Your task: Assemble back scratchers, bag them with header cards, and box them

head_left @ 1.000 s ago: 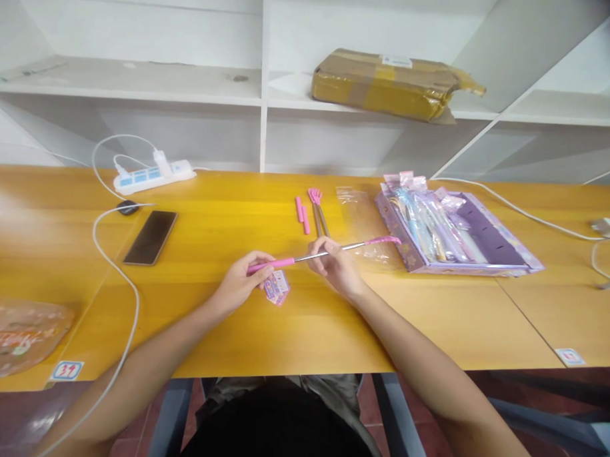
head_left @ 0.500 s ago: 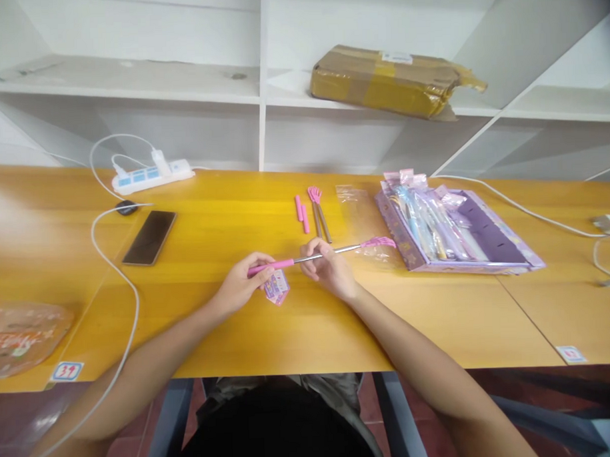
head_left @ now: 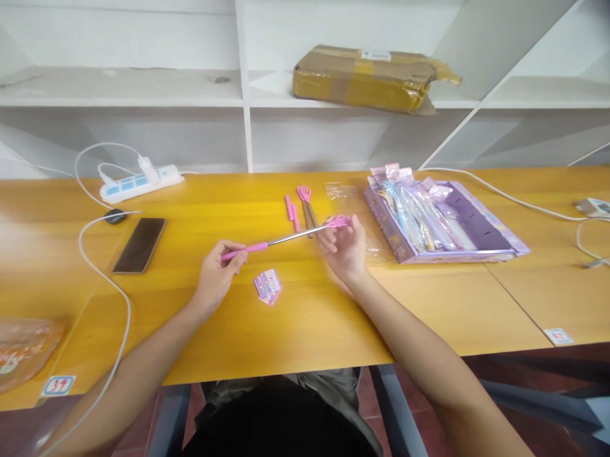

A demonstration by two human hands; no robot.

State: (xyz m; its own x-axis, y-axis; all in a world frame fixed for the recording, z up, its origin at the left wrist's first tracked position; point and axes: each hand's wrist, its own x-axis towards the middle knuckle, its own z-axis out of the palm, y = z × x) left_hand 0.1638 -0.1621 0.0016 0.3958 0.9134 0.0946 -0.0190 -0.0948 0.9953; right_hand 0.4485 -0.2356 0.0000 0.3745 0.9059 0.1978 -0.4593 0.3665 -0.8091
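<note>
A pink telescopic back scratcher (head_left: 291,236) with a silver rod is held slantwise above the table, its claw end to the right. My left hand (head_left: 218,270) is closed round its pink handle. At the other end my right hand (head_left: 346,250) has its fingers and thumb about the pink claw. Small purple and pink cards (head_left: 268,286) lie on the table below the rod. Beyond it are two pink handle sleeves (head_left: 292,213) and two pink claw heads on metal rods (head_left: 307,203), whose lower ends reach near my right hand.
A purple box (head_left: 486,254) with plastic-wrapped items stands at the right beside clear plastic bags (head_left: 341,192). On the left are a phone (head_left: 139,245), a power strip (head_left: 141,184) and a white cable (head_left: 125,308). A taped carton (head_left: 364,80) rests on the shelf.
My right hand has moved from the middle of the rod to the claw end. The cards, formerly by my left hand, now lie apart from it. The view has shifted slightly.
</note>
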